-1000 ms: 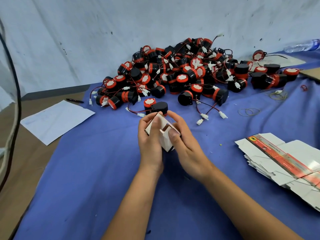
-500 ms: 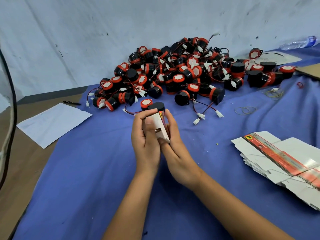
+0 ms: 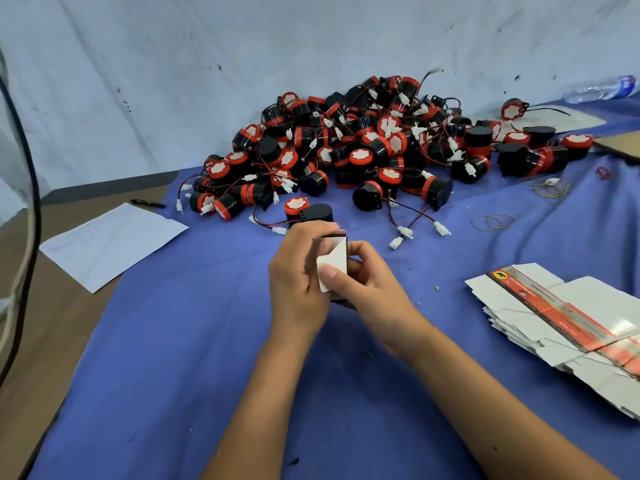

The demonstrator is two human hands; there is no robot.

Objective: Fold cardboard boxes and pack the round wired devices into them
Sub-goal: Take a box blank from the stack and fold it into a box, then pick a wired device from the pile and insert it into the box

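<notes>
A small white cardboard box (image 3: 333,261) is held above the blue-covered table (image 3: 180,341), gripped between the left hand (image 3: 299,275) and the right hand (image 3: 367,284), fingers of both curled around it. A heap of round black-and-red wired devices (image 3: 363,150) is piled behind; flat white box blanks (image 3: 568,317) are stacked at right.

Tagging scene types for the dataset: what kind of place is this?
Likely a small workshop's hand-packing bench, not a home. A big pile of identical wired devices lies on a blue cloth, flat box blanks are stacked at the right, and both hands hold a box mid-fold.
</notes>
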